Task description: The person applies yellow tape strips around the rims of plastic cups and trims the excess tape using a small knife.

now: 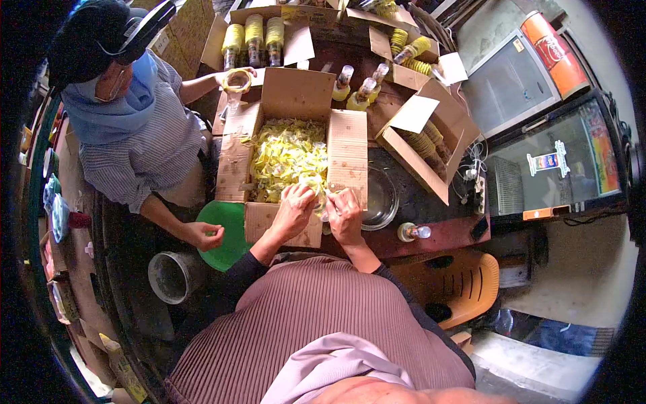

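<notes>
My left hand (295, 211) is closed, its fingers pinched on a see-through plastic piece with yellow on it (319, 203); I cannot make out exactly what kind it is. Close beside it, my right hand (344, 217) grips the same piece from the other side. Both are over the near edge of an open cardboard box (347, 143). Many small yellow and whitish wrapper-like pieces (286, 151) fill this box. By my right wrist, a clear round bowl (382, 200) stands on the table, partly hidden by the box flap.
A co-worker (145, 128) at the left holds a roll of tape (237, 81). A green round lid or tray (225, 236) and a grey bucket (171, 276) are nearby. Yellow-bottomed containers (407, 232) and boxes of stacked yellow cups (254, 34) surround the work area; an orange chair (464, 279) stands right.
</notes>
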### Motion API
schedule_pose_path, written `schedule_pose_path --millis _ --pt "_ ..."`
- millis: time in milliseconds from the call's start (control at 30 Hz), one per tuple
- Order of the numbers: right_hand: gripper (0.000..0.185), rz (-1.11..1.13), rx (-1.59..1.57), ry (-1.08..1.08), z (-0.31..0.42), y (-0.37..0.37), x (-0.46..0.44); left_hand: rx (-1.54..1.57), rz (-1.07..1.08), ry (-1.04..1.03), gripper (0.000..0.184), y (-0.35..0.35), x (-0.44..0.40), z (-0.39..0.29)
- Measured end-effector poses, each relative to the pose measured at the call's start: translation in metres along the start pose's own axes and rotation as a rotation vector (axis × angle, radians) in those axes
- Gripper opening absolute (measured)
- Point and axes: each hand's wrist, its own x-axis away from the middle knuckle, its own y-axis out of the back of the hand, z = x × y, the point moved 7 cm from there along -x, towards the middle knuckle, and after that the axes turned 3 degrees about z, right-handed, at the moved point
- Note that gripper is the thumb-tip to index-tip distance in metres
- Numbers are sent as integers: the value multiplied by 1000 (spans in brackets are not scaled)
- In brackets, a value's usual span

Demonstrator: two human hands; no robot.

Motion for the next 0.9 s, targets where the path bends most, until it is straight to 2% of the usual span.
schedule_pose_path --millis 133,233,333,500,600,700,767,900 --pt "15 -12 44 27 -8 -6 -1 -16 90 -36 5 -2 1 -6" --pt "11 -20 31 -101 -31 -11 -3 5 128 -73 7 -8 4 -11" --pt "8 -65 -231 -227 -39 -8 -3 35 113 -70 9 -3 0 -13" --pt "12 -45 -216 -116 -18 -7 2 80 72 -41 7 5 -3 -5" --pt "12 -29 -189 -86 -15 -4 2 36 19 -56 17 8 -2 -6" --pt "13 -59 -242 -189 -23 1 2 35 60 -39 15 7 -1 -1" --pt "14 -62 -89 -41 -8 7 1 65 108 -30 7 6 -2 -2" --pt "14 -74 -34 -31 -3 13 -4 233 185 91 7 5 0 -3"
